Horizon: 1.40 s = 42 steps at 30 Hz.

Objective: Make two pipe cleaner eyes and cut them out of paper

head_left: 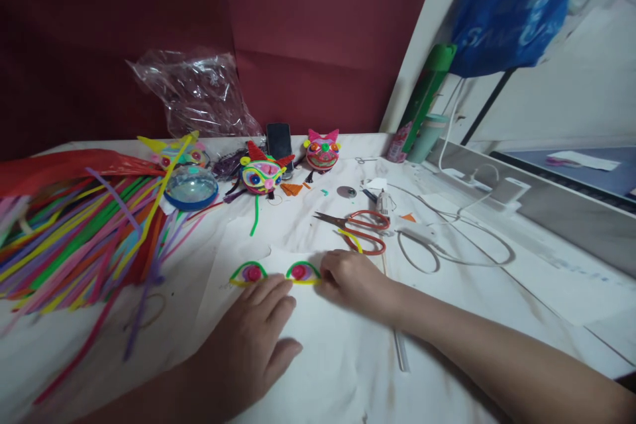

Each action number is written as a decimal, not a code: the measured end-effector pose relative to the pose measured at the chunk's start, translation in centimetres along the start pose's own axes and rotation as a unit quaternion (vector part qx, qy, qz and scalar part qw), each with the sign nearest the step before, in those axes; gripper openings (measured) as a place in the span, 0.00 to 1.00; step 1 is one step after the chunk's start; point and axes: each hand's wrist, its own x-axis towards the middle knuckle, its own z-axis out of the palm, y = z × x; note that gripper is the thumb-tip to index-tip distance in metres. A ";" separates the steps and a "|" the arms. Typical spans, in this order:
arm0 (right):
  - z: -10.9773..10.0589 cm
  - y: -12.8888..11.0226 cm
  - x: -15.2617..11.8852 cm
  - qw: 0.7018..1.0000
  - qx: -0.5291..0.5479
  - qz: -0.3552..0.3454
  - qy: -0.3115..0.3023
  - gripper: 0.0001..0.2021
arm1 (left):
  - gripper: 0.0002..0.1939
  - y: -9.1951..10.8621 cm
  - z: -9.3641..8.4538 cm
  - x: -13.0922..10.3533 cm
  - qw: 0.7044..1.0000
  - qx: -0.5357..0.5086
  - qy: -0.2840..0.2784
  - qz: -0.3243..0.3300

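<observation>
Two eye shapes of bent coloured strips lie on white paper: a left one and a right one, each with a pink centre, a green upper edge and a yellow lower edge. My left hand lies with fingers spread, its fingertips at the lower edge of the left eye shape. Curled fingers of my right hand press at the outer corner of the right eye shape; what they pinch, if anything, is hidden. Just beyond my right hand are red-handled scissors and a short yellow strip.
Coloured fuzzy strips are heaped at the left beside a round clear-topped container. Two decorated heads and a phone stand at the back. A glue gun and white cables lie at right.
</observation>
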 end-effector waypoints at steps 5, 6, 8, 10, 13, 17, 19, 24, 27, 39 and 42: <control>-1.3 0.6 -0.8 0.990 0.055 -0.124 0.037 0.03 | 0.16 -0.5 -1.0 0.4 0.993 -0.024 0.116 0.005; -1.4 0.5 -0.9 0.984 0.046 -0.162 0.051 0.03 | 0.16 -0.5 -1.1 0.5 0.993 -0.023 0.118 0.005; -1.2 -0.1 -1.1 0.970 0.011 -0.231 0.076 0.04 | 0.14 -0.3 -1.2 0.7 0.994 -0.019 0.107 0.002; -1.0 -0.7 -1.3 0.956 -0.034 -0.274 0.098 0.06 | 0.08 0.1 -1.0 0.9 0.996 -0.022 0.088 -0.011; -0.5 -1.6 -1.4 0.941 -0.095 -0.300 0.128 0.10 | 0.08 0.5 -0.6 0.9 0.997 -0.024 0.073 -0.023; 0.1 -2.7 -1.3 0.941 -0.147 -0.272 0.139 0.10 | 0.15 0.6 -0.1 0.9 0.995 -0.025 0.092 -0.038; 0.0 -3.0 -1.2 0.945 -0.145 -0.252 0.149 0.10 | 0.16 0.5 0.1 1.0 0.992 -0.043 0.092 -0.071; -2.6 -0.1 -0.9 0.949 -0.027 -0.140 0.282 0.08 | 0.15 -0.6 -0.5 1.5 0.949 -0.158 0.066 -0.264; -4.0 3.8 -0.1 0.944 -0.024 -0.043 0.326 0.10 | 0.15 -1.3 -1.3 1.9 0.875 -0.274 0.072 -0.393; -1.9 7.5 1.3 0.986 -0.090 0.115 0.087 0.15 | 0.14 -2.0 -1.3 1.5 0.784 -0.460 0.146 -0.392; -2.5 6.3 1.0 0.990 0.026 0.075 0.118 0.14 | 0.14 -2.4 -0.9 1.1 0.770 -0.488 0.147 -0.384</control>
